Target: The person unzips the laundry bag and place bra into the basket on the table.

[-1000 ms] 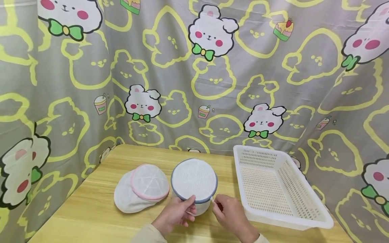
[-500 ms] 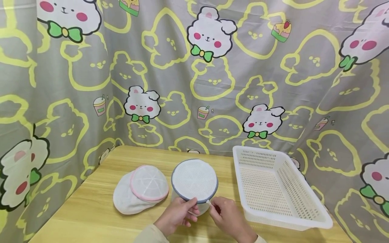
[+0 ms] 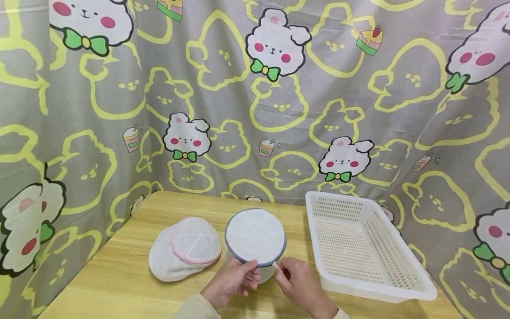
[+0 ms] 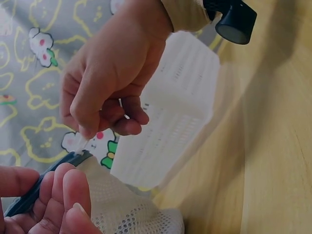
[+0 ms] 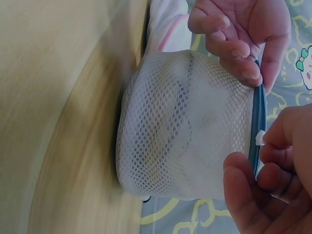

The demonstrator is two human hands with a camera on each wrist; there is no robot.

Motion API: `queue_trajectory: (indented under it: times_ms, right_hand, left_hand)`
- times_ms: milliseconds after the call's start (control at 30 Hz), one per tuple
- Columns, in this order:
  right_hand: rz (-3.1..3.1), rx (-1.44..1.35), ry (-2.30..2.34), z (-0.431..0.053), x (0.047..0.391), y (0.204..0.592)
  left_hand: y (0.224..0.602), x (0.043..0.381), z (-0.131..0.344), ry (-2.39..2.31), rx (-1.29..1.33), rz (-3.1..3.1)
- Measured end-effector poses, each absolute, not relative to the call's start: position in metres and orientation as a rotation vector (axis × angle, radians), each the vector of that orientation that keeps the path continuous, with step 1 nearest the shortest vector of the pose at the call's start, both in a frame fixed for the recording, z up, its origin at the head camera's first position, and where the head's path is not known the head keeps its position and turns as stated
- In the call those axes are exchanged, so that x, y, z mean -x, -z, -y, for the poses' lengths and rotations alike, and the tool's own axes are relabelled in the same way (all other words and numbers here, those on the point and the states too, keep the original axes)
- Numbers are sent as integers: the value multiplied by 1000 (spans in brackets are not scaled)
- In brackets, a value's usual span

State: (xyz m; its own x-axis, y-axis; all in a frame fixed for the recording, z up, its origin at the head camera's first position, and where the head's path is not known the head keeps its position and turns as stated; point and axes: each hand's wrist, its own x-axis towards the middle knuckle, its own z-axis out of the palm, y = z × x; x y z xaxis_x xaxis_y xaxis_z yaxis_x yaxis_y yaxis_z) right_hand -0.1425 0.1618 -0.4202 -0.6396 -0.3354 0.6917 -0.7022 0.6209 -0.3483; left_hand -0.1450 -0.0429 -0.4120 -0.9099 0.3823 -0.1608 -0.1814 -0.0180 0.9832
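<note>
A round white mesh laundry bag [image 3: 255, 235] with a blue zipper rim stands upright on the table in the head view. My left hand [image 3: 231, 281] pinches the front of that rim, thumb on top and fingers below. To its right, my right hand [image 3: 300, 283] pinches the small white zipper pull [image 3: 275, 264] at the rim's front right. In the right wrist view, the pull [image 5: 260, 137] sits on the blue zipper and the mesh side of the bag [image 5: 185, 131] bulges out. The bag's contents cannot be made out.
Left of the bag lies a slumped white bag with a pink-edged round panel [image 3: 197, 239]. A white slotted plastic basket [image 3: 368, 288] stands at the right. Behind the wooden table [image 3: 119, 274] hangs a grey patterned curtain [image 3: 223, 102].
My right hand has shifted slightly left along the front rim with the zipper pull, then barely back right. My left hand keeps its grip, and the bag stays in place.
</note>
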Motion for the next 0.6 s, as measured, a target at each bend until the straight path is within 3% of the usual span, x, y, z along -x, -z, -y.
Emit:
queue_trajectory:
  times_ms: [600]
  right_hand:
    - [2382,-709,-829,-167,144,419]
  left_hand:
    - [410,147,49,-1995,-204,-1879]
